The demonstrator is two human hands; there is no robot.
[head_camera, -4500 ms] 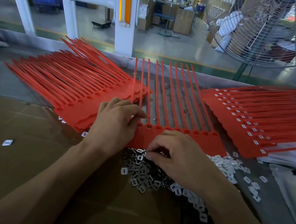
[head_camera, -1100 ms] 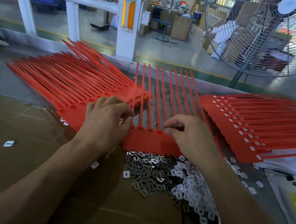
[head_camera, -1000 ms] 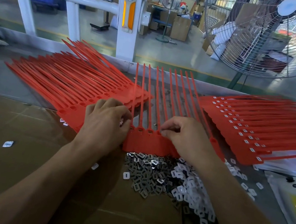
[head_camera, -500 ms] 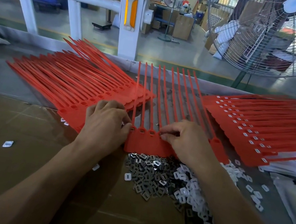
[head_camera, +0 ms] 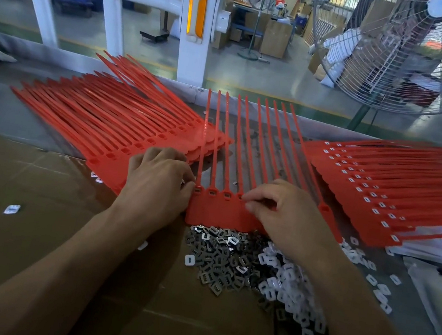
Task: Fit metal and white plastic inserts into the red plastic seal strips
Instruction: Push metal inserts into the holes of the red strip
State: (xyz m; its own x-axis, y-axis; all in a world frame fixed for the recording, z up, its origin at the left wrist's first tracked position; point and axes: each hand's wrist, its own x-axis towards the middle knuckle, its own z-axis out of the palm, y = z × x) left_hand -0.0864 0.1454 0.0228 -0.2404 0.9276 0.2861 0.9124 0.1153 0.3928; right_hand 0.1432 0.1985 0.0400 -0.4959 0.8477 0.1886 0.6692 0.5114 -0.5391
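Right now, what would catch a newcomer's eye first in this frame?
Fans of red plastic seal strips: one stack at left, one at right showing white inserts, and a comb-like strip in the middle. Both hands, left and right, work at its sockets above mixed metal and white plastic inserts.

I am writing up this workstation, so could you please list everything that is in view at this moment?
Seal strip being worked on: one red comb, centre of the bench, tails pointing away.
Left stack of seal strips: many, red, sockets without white inserts.
Right stack of seal strips: many, red, white inserts showing in the sockets.
Metal inserts: a grey pile, just in front of the centre strip.
White plastic inserts: a white pile, right of the metal ones; a few strays lie around.
Cardboard sheet: one, brown, covering the near bench.
Fan: one, wire-caged, back right.
Railing post: one, white, orange reflector.
Left hand: at the strip's left end.
Right hand: fingertips at a socket.
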